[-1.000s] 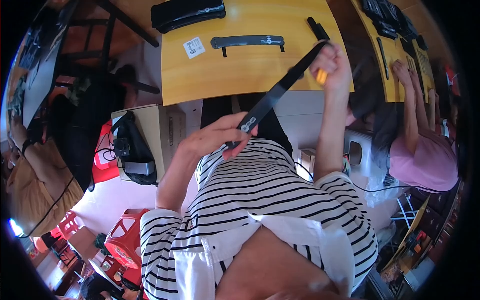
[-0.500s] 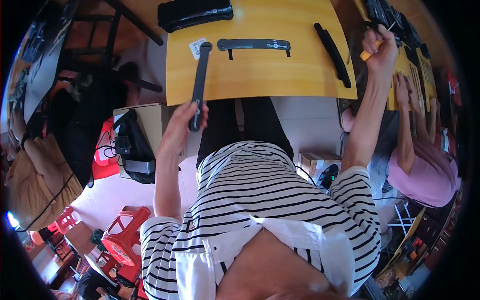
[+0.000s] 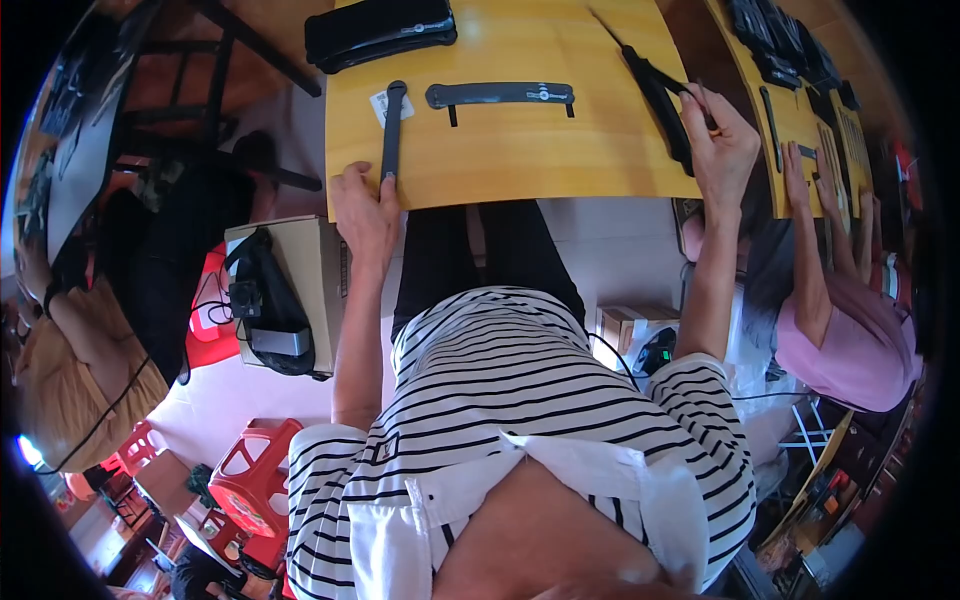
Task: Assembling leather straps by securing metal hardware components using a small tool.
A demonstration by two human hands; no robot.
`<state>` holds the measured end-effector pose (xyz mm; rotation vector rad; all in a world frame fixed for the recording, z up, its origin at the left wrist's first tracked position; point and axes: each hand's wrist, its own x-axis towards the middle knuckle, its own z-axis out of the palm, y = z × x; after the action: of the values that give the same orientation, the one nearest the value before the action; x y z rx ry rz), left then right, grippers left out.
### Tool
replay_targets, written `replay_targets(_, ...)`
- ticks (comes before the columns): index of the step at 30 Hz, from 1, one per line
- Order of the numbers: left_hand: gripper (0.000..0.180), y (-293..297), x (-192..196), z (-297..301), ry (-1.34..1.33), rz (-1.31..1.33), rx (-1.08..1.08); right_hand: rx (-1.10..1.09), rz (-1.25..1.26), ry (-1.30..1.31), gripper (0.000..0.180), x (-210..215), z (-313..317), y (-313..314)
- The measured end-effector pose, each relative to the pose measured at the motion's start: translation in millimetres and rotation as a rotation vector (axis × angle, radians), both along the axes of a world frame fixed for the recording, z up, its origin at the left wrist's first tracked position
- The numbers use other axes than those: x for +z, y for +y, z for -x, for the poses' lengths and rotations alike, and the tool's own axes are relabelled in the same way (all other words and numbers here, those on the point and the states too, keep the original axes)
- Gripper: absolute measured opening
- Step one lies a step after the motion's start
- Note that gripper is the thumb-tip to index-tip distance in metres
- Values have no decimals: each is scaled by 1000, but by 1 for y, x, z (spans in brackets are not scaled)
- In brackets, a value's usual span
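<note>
— Resting by the near-left of the crosswise grey strip (image 3: 500, 95), your left hand (image 3: 368, 215) has its thumb at the end of a second grey strip (image 3: 392, 130). Is it pinched?

— I cannot tell; your thumb touches that end, but the fingers' hold is unclear. The second strip lies lengthwise, left of the crosswise one: flat, narrow, smooth, with a rounded far end over a white paper label (image 3: 379, 104).

— And your right hand (image 3: 722, 145)?

— To the right of the crosswise strip, your fingers are curled together, clamped on a slim black tool (image 3: 672, 82). A bit of orange shows beside them. The tool crosses a long, straight black bar (image 3: 667, 125).

— What surrounds the crosswise strip?

— Two small black tabs (image 3: 453, 116) on its near side, a glossy, soft-cornered black bundle (image 3: 380, 38) beyond its left end, and smooth, yellow wood-grained tabletop (image 3: 530, 160) under it all.
</note>
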<state>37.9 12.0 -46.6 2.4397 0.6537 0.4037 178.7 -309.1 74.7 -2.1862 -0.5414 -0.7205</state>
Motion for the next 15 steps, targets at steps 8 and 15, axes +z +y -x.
replay_targets(8,41,-60,67,-6,128,1307,-550,418,279,-158,25,-10,41,35)
replay_targets(15,31,-74,41,-35,-207,1785,-256,577,178,37,29,-54,59,36)
